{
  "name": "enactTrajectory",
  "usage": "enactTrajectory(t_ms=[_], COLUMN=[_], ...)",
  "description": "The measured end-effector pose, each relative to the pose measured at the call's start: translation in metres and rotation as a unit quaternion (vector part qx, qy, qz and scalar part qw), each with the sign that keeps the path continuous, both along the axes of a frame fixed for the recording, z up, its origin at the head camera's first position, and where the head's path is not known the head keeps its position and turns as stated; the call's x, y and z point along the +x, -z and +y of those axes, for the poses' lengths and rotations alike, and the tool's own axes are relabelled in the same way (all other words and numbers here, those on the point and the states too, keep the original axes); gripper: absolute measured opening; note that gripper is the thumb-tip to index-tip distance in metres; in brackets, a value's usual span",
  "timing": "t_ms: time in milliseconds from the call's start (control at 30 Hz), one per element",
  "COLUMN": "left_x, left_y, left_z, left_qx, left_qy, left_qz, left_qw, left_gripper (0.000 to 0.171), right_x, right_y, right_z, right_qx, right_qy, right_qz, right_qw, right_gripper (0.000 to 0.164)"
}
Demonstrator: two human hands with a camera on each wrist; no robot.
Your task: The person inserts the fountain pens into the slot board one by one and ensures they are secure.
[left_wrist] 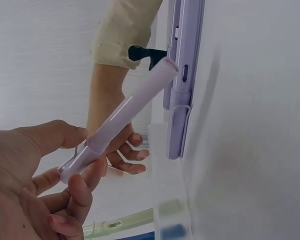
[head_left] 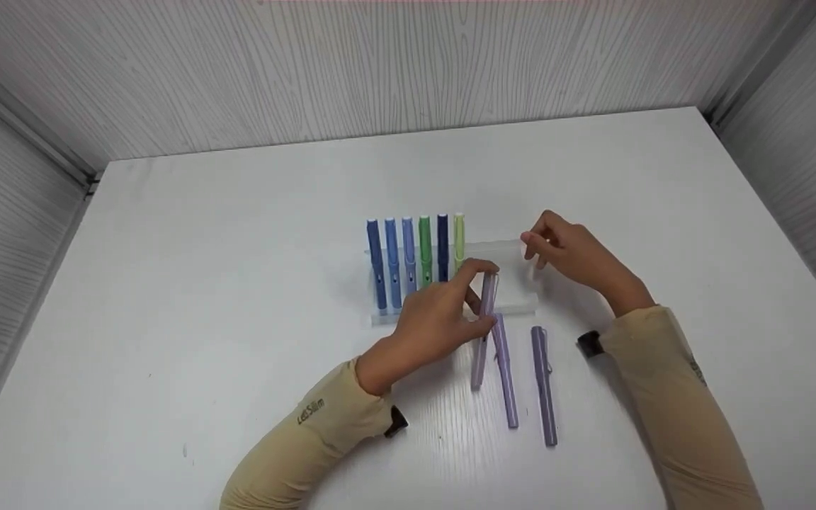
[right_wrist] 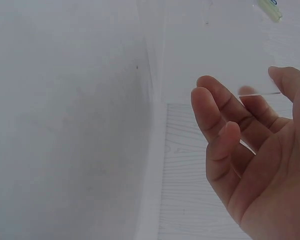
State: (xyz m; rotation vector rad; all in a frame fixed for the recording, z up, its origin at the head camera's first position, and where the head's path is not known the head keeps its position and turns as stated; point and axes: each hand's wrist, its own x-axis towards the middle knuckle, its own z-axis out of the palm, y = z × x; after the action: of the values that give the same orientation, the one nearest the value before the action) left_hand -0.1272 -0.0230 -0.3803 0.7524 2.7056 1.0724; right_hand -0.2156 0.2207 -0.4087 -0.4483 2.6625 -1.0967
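My left hand (head_left: 433,322) pinches a light purple pen (left_wrist: 125,115) between thumb and fingers, tilted above the table in front of the clear stand (head_left: 500,309). My right hand (head_left: 571,251) is by the stand's right end, its fingers loosely bent; in the right wrist view one fingertip shows behind the clear sheet (right_wrist: 215,45). Whether it touches the sheet I cannot tell. Two more purple pens lie on the table: a lighter one (head_left: 506,375) just beside the held pen, and a darker one (head_left: 544,389) farther right.
Several pens lean in a row on the stand's left part: blue ones (head_left: 375,262), a green one (head_left: 425,244), a navy one (head_left: 443,244) and a pale yellow-green one (head_left: 459,234). The white table (head_left: 202,283) meets wood-grained panels (head_left: 394,71) at the back and sides.
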Motion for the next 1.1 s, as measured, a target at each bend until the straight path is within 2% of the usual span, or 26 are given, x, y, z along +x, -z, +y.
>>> enactTrajectory(t_ms=[267,433,533,833,1100], left_x=[-0.002,-0.002,-0.002,-0.006,-0.011], left_y=[-0.004,-0.003,-0.002,0.001,0.003], left_z=[0.0,0.001,0.001,0.0,0.001], left_qx=[-0.017,-0.012,-0.002,0.035,0.057], left_qy=[-0.026,-0.036,-0.045,-0.072,-0.084], left_qz=[0.052,0.115,0.157,0.262,0.367], left_qw=[0.9982,0.9926,0.9866,0.9616,0.9246], left_gripper=[0.056,0.054,0.052,0.047,0.046], right_x=[-0.002,-0.002,-0.001,-0.001,-0.001], right_y=[0.001,0.003,0.002,0.002,0.002], right_z=[0.0,0.001,0.002,0.001,0.001], right_qx=[0.002,0.004,0.006,0.012,0.014], right_qy=[0.001,0.002,0.003,0.008,0.004], right_qz=[-0.004,-0.005,-0.005,-0.006,-0.003], right_qw=[1.0,1.0,1.0,1.0,1.0], right_gripper=[0.039,0.038,0.038,0.04,0.042])
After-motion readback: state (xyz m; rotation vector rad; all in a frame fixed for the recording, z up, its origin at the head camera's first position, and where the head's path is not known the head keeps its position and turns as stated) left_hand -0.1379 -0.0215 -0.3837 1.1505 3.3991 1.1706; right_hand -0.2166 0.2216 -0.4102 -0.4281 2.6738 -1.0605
